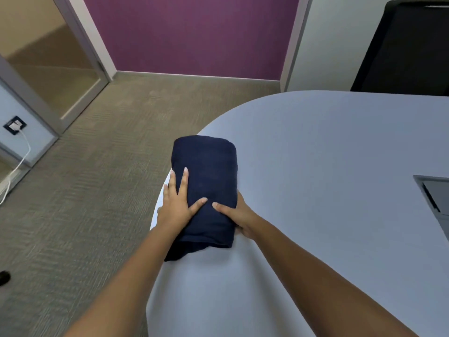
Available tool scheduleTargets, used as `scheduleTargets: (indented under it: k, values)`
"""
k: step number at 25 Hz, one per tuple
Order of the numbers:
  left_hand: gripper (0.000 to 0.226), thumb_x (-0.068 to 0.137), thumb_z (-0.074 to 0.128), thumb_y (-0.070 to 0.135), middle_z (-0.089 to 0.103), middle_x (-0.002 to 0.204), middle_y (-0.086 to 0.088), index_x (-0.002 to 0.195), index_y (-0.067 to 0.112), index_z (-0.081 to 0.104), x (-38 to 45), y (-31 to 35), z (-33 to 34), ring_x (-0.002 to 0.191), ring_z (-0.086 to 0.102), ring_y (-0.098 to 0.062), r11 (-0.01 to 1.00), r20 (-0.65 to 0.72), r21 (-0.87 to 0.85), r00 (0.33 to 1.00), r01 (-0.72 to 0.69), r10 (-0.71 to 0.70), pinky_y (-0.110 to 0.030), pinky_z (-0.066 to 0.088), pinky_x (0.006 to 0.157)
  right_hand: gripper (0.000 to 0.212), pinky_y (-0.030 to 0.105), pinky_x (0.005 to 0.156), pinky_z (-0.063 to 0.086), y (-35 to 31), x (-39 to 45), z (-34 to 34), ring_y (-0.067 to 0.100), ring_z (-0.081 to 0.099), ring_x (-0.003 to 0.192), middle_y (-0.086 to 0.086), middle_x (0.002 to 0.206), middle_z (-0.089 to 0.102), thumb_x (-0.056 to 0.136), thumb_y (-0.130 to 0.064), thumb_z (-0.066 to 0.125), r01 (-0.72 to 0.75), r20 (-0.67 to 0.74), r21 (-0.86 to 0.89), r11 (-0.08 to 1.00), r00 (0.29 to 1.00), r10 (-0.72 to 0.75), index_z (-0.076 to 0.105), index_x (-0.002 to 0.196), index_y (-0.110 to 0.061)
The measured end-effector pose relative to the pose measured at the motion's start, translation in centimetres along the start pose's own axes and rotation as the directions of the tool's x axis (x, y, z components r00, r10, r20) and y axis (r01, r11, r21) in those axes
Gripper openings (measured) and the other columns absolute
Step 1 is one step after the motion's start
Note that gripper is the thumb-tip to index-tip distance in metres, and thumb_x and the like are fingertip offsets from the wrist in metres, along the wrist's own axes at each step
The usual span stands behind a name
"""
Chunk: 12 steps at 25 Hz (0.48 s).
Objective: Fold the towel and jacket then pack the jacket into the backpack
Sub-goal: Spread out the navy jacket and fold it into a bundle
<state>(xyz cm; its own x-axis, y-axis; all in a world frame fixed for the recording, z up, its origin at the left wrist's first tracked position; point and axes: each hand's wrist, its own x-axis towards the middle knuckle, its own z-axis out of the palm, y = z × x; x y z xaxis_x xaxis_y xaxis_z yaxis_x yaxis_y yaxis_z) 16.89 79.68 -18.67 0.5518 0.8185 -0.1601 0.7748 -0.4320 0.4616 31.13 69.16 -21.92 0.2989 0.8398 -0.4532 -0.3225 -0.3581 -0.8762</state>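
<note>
folded navy towel [205,186] at bench [328,154] rim, 9 o'clock side | left hand [176,203] flat, fingers spread, on towel's left | right hand [239,216] clasping towel's right edge, thumb on top

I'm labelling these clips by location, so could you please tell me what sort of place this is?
Probably an office meeting room: a large rounded table with a built-in cable hatch, a black office chair behind it, and carpet beside a glass partition.

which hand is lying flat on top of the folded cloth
The left hand: fingers spread flat over the dark blue cloth. The right hand grips its side instead.
</note>
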Motion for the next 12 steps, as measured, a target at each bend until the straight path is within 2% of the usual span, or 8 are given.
scheduleTargets:
  k: [3, 5, 8, 10, 12]
  values:
    - [0.089, 0.083, 0.048, 0.062, -0.015, 0.157, 0.000, 0.145, 0.040, -0.012, 0.3, -0.5, 1.0, 0.145, 0.001, -0.030, 1.000, -0.015, -0.014, 1.000, 0.018, -0.018, -0.052, 0.030, 0.106, 0.084, 0.045, 0.099, 0.048, 0.1, 0.1, -0.1, 0.016, 0.051, 0.120, -0.008, 0.137, 0.047, 0.071, -0.039, 0.079, -0.006, 0.006, -0.012, 1.000, 1.000, 0.006, 0.030, 0.139, -0.036]
    - [0.089, 0.082, 0.047, 0.062, -0.015, 0.157, 0.001, 0.145, 0.041, -0.013, 0.7, -0.8, 0.5, 0.145, 0.002, -0.030, 1.000, 0.001, -0.027, 1.000, 0.015, -0.015, -0.056, 0.027, 0.107, 0.083, 0.044, 0.100, 0.046, -0.5, -0.4, 0.4, 0.016, 0.049, 0.121, -0.006, 0.140, 0.045, 0.074, -0.037, 0.077, 0.021, -0.045, -0.055, 0.998, 0.999, -0.023, 0.027, 0.141, -0.032]
    - [0.087, 0.082, 0.041, 0.067, -0.015, 0.157, 0.001, 0.144, 0.040, -0.014, 0.2, -0.3, 0.5, 0.145, 0.000, -0.030, 0.991, -0.017, 0.129, 0.999, 0.047, -0.045, -0.064, 0.019, 0.107, 0.090, 0.042, 0.101, 0.044, -1.3, -1.9, 1.1, 0.020, 0.047, 0.125, -0.003, 0.143, 0.040, 0.077, -0.043, 0.073, 0.082, -0.202, -0.301, 0.950, 0.968, -0.147, 0.016, 0.145, -0.030]
    - [0.086, 0.084, 0.034, 0.068, -0.015, 0.157, 0.001, 0.146, 0.035, -0.014, -0.2, 0.2, 0.4, 0.145, -0.004, -0.027, 0.973, -0.059, 0.222, 0.997, 0.061, -0.049, -0.065, 0.012, 0.108, 0.085, 0.043, 0.100, 0.045, -1.5, -3.4, 1.1, 0.021, 0.045, 0.126, 0.002, 0.144, 0.037, 0.082, -0.053, 0.061, 0.153, -0.198, -0.593, 0.790, 0.924, -0.328, 0.010, 0.147, -0.033]
    - [0.082, 0.087, 0.029, 0.065, -0.014, 0.158, 0.000, 0.148, 0.028, -0.012, -0.7, 0.7, -0.2, 0.146, -0.006, -0.025, 0.960, -0.105, 0.276, 0.994, 0.042, -0.014, -0.064, 0.007, 0.110, 0.075, 0.044, 0.106, 0.037, -1.7, -4.9, 0.5, 0.023, 0.035, 0.134, 0.005, 0.151, 0.026, 0.090, -0.055, 0.045, 0.123, -0.138, -0.837, 0.534, 0.896, -0.422, 0.005, 0.149, -0.032]
